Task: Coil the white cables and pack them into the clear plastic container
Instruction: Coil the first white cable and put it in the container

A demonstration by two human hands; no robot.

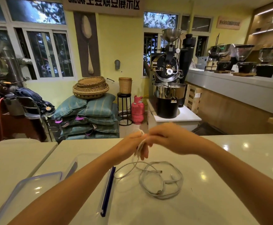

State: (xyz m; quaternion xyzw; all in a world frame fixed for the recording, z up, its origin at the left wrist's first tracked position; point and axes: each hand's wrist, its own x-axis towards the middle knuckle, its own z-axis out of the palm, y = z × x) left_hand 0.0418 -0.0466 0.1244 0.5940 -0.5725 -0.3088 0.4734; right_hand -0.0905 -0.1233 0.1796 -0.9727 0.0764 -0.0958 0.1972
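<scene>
Both hands are raised above the white table (213,159), close together. My left hand (132,143) holds loops of a white cable (139,146) wound around its fingers. My right hand (168,137), blurred, pinches the same cable at the top of the loops. The cable's free end hangs down to the table. A loose pile of white cables (163,181) with plug ends lies on the table below the hands. The clear plastic container (90,159) stands under my left forearm, its blue-trimmed right edge (107,190) showing.
A clear lid with a purple rim (27,189) lies at the left on the table. Beyond the table's far edge are stacked sacks (90,117), baskets, a pink gas cylinder (137,109) and a coffee roaster (168,78). A counter runs along the right.
</scene>
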